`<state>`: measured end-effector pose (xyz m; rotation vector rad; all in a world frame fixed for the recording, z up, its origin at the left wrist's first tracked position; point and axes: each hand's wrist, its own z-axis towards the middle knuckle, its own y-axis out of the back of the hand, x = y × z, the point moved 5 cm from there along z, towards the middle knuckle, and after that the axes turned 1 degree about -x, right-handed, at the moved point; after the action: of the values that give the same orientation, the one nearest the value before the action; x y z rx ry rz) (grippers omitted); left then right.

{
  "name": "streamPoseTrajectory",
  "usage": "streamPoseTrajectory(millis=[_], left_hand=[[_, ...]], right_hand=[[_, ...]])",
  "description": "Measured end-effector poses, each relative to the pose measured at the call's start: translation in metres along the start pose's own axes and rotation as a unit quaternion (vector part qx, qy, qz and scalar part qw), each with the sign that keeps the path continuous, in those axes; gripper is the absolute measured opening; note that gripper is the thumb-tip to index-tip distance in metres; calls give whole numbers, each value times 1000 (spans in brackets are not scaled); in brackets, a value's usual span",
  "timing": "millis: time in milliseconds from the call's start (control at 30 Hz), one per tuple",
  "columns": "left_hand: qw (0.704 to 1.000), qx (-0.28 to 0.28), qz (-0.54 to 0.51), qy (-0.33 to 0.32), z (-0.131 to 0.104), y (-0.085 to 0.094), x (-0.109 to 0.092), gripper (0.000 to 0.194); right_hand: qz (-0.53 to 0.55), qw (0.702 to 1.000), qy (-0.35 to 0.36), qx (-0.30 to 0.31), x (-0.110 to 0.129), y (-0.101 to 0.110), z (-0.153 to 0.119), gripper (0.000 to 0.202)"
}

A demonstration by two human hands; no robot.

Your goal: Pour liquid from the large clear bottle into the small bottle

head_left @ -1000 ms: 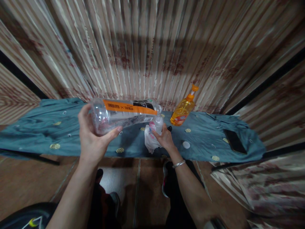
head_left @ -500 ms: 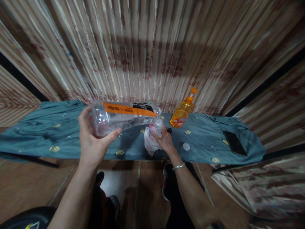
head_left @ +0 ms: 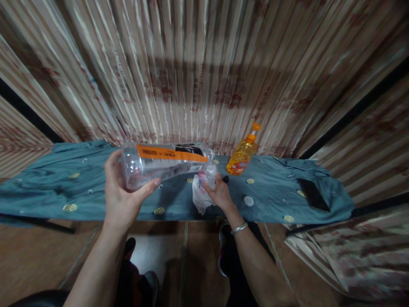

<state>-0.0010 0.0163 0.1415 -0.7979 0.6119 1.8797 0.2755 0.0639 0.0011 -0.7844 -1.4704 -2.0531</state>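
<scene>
My left hand is wrapped round the base of a large clear plastic bottle with an orange and black label. The bottle lies nearly level, its neck pointing right. Its mouth meets the top of a small clear bottle, which my right hand grips from the right. Whether the two mouths touch I cannot tell. A crumpled white plastic bag with pink print sits against the small bottle, beside my right fingers. The small bottle's lower part is hidden by the bag and hand.
An orange pump bottle stands behind my right hand. A white cap, a small black item and a black phone lie on the teal cloth. A striped curtain hangs behind the table.
The whole view has shifted a little, so the table appears slightly lower. Both hands keep their holds, and the large bottle stays tipped against the small one.
</scene>
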Motion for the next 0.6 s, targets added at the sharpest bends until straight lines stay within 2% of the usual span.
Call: streamPoseTrajectory(millis=[300,600], left_hand=[[1000,6,-23,-1,5,-1,-2,86],[999,6,-27,-18,18,1,8,83]], right_hand=[[6,1000,6,-4,3,2,-1,43],[1,1000,-2,-14,0,-1,1,41]])
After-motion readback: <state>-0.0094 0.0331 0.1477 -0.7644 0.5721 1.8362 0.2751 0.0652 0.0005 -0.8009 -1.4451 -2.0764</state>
